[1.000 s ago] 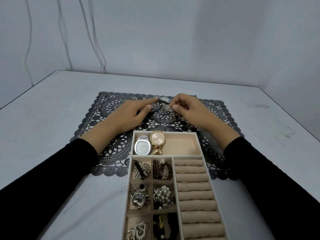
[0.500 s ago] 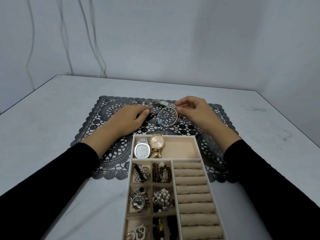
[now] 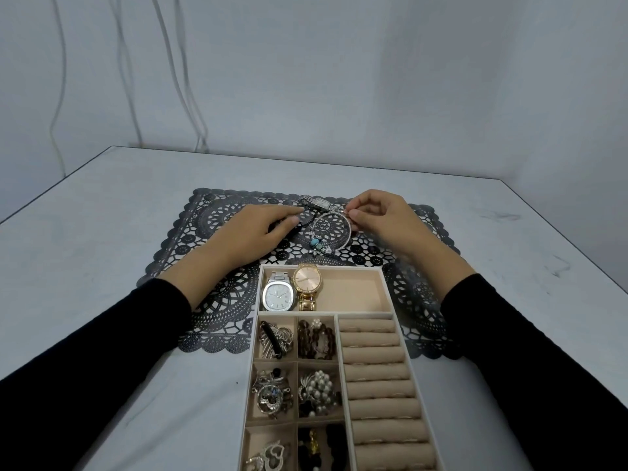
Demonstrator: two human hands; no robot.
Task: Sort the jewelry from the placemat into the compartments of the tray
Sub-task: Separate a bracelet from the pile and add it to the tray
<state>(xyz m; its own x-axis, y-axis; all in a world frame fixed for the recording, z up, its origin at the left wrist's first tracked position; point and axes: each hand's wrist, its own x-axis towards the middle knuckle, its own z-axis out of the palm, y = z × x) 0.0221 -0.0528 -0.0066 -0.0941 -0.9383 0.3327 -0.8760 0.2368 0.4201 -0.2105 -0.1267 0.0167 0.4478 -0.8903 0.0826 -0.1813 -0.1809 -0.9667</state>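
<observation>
a moment ago both hands were bunched over a little tangle at the far side of the placemat (image 3: 204, 215). now the charm bracelet (image 3: 319, 245) has come free of it and lies opened out as a loop on the lace. the right hand (image 3: 380, 220) is clamped on the bracelet's far rim, thumb and forefinger pinched together on the wire, with the turquoise bead hanging at the near side. the left hand (image 3: 251, 231) has stayed low, fingers reaching out onto a small dark piece (image 3: 300, 227) beside the loop. i cannot tell whether it pinches that piece or only pins it. a silver square-faced watch (image 3: 321, 202) lies just beyond, still on the mat. to my eye the bracelet is now separated and ready to lift towards the tray (image 3: 257, 300). the top compartment there already holds a silver watch (image 3: 278, 296) and a gold watch (image 3: 307, 283).
</observation>
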